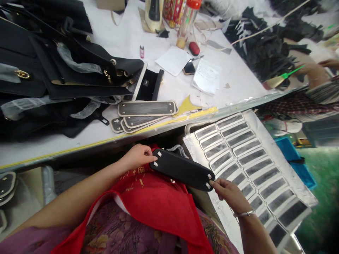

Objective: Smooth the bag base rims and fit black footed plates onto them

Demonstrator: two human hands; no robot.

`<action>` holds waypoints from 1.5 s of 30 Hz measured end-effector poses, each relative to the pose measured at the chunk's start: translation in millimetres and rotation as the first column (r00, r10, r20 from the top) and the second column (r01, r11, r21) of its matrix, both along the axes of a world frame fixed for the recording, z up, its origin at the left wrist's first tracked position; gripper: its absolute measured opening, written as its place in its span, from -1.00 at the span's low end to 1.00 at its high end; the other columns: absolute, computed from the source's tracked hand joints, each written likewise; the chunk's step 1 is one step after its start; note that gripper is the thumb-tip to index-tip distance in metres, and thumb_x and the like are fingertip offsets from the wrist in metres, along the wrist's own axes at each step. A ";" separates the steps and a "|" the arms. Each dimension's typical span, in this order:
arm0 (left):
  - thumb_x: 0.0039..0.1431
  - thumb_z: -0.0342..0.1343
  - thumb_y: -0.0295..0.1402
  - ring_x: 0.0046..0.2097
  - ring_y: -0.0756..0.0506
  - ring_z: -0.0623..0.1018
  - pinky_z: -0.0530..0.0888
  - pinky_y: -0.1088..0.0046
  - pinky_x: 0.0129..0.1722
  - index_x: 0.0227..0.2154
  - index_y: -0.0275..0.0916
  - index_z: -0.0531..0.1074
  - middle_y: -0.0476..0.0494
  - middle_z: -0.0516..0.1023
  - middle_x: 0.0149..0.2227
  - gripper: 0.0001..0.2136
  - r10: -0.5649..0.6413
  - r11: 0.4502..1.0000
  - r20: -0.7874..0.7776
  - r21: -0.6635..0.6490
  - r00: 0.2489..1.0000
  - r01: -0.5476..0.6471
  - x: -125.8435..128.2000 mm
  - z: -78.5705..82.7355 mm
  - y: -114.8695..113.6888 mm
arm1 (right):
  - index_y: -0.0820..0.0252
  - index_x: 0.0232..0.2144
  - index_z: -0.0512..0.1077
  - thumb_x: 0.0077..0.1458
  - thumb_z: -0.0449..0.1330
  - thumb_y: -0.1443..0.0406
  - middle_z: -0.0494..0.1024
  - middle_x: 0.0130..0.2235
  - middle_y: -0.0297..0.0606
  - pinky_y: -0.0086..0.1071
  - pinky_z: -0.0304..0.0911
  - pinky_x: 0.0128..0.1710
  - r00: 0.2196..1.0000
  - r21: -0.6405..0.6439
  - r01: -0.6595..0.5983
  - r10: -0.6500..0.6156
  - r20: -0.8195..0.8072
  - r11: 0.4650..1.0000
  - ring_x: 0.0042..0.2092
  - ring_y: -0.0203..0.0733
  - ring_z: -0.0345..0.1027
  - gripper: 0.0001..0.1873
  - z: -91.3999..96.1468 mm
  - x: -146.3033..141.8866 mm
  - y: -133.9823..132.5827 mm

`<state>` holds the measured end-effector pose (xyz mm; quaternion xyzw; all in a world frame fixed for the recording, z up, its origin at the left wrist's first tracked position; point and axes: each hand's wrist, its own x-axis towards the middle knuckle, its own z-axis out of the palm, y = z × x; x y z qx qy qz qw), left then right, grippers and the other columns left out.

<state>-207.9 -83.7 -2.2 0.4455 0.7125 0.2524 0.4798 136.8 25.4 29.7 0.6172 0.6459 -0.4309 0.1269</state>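
A long black panel with rounded ends [182,168] is held level above my lap, over the red apron [159,201]. Small white tabs show near both of its ends. My left hand [140,156] pinches the left end between thumb and fingers. At the opposite end, my right hand [225,188] grips the edge close to two of the tabs. Similar panels with grey faces, pale rims and metal studs [147,108] lie stacked at the table's front edge, just beyond the held one.
Black bags [79,77] pile up on the left of the white table [124,42]. To my right, a board [196,148] carries rows of grey-faced strips. Papers [206,77], a phone [189,68] and a red-lidded bottle [186,24] stand farther back. A co-worker's arm [315,76] shows at right.
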 end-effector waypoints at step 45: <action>-0.01 0.05 -0.17 -0.50 0.01 0.25 0.17 0.49 -0.50 -0.58 -0.19 0.12 0.11 0.23 -0.59 -0.74 -0.120 0.982 -0.067 0.141 0.990 0.129 -1.4 -22.6 -5.5 | 0.33 0.13 0.12 -0.21 0.27 -0.02 0.27 0.09 0.08 -0.05 0.00 0.09 0.636 0.600 -0.601 0.770 -0.041 0.528 0.09 0.13 0.11 -0.07 -22.0 -174.3 -40.7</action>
